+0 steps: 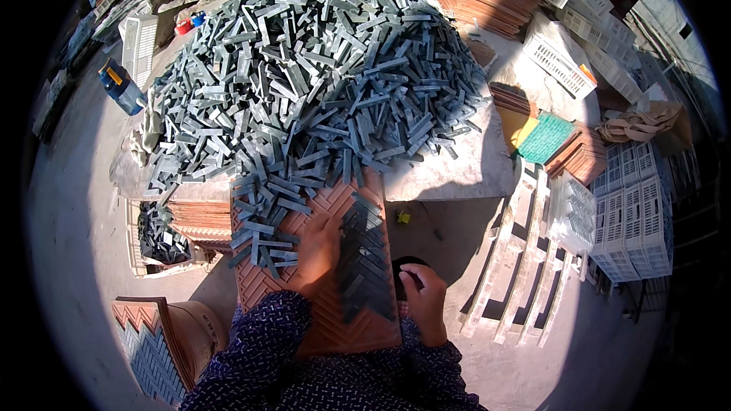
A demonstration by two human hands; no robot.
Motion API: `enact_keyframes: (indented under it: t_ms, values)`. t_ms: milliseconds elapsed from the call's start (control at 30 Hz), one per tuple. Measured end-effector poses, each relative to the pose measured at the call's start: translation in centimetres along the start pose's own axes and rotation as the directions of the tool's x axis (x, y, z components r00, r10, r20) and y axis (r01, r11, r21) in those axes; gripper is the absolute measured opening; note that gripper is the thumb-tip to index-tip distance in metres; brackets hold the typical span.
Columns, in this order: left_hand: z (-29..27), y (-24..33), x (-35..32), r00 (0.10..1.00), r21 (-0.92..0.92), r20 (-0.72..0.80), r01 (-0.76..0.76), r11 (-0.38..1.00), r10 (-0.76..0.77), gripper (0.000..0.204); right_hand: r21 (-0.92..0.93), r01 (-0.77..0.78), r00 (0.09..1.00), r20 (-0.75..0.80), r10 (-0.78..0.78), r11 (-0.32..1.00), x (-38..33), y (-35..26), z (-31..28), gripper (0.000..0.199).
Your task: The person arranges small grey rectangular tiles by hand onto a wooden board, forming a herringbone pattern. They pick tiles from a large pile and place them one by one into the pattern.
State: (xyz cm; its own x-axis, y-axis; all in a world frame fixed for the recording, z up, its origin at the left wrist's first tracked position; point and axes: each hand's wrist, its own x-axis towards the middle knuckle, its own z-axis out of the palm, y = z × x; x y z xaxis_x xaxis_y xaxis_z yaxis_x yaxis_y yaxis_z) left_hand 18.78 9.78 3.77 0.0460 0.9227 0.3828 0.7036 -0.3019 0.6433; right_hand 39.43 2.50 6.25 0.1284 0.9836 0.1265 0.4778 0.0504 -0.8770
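A reddish-brown tray [324, 327] with herringbone grooves lies in front of me, its far end against a big heap of grey-green stone strips [304, 68]. Dark strips [364, 259] fill the grooves along its right part. Loose strips [266, 240] are scattered over its far left corner. My left hand [316, 255] is over the middle of the tray, fingers bent together and pointing down; what they hold, if anything, is hidden. Just off the tray's right edge, my right hand [426, 297] is closed with the thumb against curled fingers, their contents not visible.
A stack of brown trays [202, 221] and a crate of dark pieces [160, 240] stand at left. A filled herringbone tray [148, 350] leans at lower left. At right are a wooden pallet [518, 259], white crates [632, 213] and a green sheet [547, 137].
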Motion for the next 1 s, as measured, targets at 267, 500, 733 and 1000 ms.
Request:
enact_keyframes:
  t_ms: [267, 500, 733, 1000]
  values:
    - [-0.7, 1.0, 4.4, 0.994, 0.017, 0.022, -0.106, 0.994, 0.106, 0.016, -0.017, -0.037, 0.999, 0.011, 0.037, 0.999, 0.1, -0.2, -0.1, 0.013]
    - [0.8, 0.4, 10.8, 0.982, 0.238, 0.092, 0.138, 0.961, -0.163, 0.025, -0.05, -0.037, 0.999, -0.009, 0.036, 0.998, -0.3, 0.0, -0.9, 0.014]
    - [2.3, -0.7, 11.6, 0.97, 0.299, 0.074, 0.198, 0.933, -0.23, 0.027, -0.014, -0.061, 0.998, -0.024, 0.06, 0.998, -0.7, 0.5, -1.4, 0.014]
    - [-0.8, 0.6, 9.2, 0.968, 0.024, 0.231, 0.095, 0.995, -0.098, 0.017, -0.005, -0.123, 0.991, -0.062, 0.122, 0.992, -1.2, 0.2, -2.5, 0.014]
